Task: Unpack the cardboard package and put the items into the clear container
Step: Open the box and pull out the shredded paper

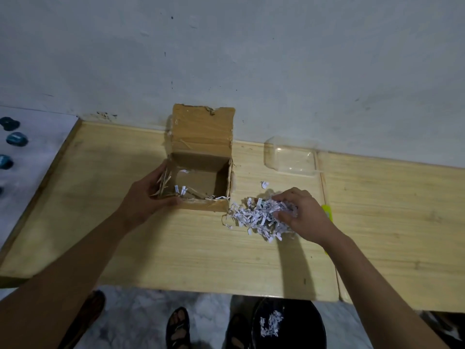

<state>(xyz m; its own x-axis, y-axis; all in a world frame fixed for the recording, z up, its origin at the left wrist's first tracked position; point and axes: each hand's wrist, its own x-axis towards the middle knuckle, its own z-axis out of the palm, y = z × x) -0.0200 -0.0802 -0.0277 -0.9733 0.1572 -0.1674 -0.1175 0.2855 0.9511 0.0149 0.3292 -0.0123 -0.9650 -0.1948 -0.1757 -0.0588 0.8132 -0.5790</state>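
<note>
At the far left of the frame, blue round objects [16,139] lie on a pale surface beyond the table's [176,248] left edge. My left hand [148,197] grips the near-left corner of the open cardboard box [202,157], fingers curled over the frayed rim, thumb along the front wall. The box sits mid-frame with its flap upright against the wall; a few paper shreds cling to its near rim. Bare wood stretches below it to the near edge. Just right of the box, my right hand [299,212] pinches a heap of shredded paper [259,217] on the table, fingers curled into it. The clear container [290,157] rests upper right, apart from the heap. A black bin [289,323] stands below the table edge.
</note>
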